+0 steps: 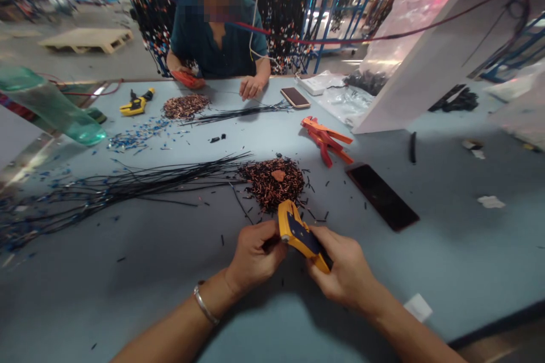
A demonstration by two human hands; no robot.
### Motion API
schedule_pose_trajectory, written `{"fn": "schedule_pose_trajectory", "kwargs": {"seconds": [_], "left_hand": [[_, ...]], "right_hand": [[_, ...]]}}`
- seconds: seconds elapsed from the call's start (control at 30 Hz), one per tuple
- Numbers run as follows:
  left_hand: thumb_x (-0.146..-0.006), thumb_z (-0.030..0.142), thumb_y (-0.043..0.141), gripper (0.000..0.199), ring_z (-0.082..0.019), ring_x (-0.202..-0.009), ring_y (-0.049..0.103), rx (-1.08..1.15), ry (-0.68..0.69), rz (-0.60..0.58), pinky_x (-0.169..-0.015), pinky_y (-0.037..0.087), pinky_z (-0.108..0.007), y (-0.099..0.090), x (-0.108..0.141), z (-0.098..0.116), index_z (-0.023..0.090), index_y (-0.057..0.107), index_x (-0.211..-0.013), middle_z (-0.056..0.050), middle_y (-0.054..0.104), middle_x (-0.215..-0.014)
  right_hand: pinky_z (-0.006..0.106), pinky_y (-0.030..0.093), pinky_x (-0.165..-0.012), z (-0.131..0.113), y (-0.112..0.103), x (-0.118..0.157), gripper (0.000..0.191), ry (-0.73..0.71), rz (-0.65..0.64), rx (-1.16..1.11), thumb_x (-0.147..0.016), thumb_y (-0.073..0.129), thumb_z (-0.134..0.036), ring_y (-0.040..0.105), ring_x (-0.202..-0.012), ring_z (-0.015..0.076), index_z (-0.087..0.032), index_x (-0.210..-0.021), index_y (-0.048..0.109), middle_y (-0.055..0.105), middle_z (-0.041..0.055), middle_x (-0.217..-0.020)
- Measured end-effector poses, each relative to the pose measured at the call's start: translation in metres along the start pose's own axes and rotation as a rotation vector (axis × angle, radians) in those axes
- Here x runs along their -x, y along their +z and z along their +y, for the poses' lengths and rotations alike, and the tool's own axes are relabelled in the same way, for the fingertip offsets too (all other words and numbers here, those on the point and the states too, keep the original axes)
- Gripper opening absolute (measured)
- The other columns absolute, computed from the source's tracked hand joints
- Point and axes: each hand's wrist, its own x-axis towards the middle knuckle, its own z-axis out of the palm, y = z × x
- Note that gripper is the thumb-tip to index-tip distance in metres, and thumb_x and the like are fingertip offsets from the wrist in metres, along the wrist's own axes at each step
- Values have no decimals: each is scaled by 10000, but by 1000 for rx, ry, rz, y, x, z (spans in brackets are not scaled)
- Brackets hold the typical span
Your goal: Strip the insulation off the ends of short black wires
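Observation:
My right hand is wrapped round the handles of a yellow and dark blue wire stripper, its head tilted up to the left. Close against that head, my left hand has its fingers pinched together; what they hold is hidden. Just beyond the tool lies a heap of short black and copper-coloured wire bits. A bundle of long black wires stretches from the heap to the left edge, with blue ends at its far left.
Across the table a person sits with a red tool in one hand. Red-orange pliers and a dark phone lie to the right. At the left are a green bottle, loose blue pieces and another yellow tool.

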Motion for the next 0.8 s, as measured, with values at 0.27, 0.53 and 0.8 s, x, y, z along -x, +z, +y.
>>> {"fn": "schedule_pose_trajectory", "kwargs": {"seconds": [0.27,0.53,0.8], "left_hand": [[-769,96,529,156,-99,-521,556,28,24,21,-507,446,-170,3,1,-3,139,678,-757,-7,646,-616],[-798,141,537,149,-73,-450,476,-163,-56,168,-450,374,-158,1,0,-4,136,668,-726,16,601,-549],[-851,194,551,132,-71,-468,469,-234,-64,223,-476,382,-169,-2,-1,-5,158,642,-762,37,565,-548]], "right_hand": [[272,445,-516,7,5,0,199,-28,-13,83,-703,461,-129,617,-548,197,-183,-876,545,663,70,-670],[287,465,-560,6,-8,-4,195,180,5,-181,-715,573,-207,588,-580,188,-190,-906,607,651,32,-694],[378,511,-728,25,-20,-1,316,577,245,-1192,-694,704,-299,597,-728,213,-220,-993,636,626,32,-827]]}}
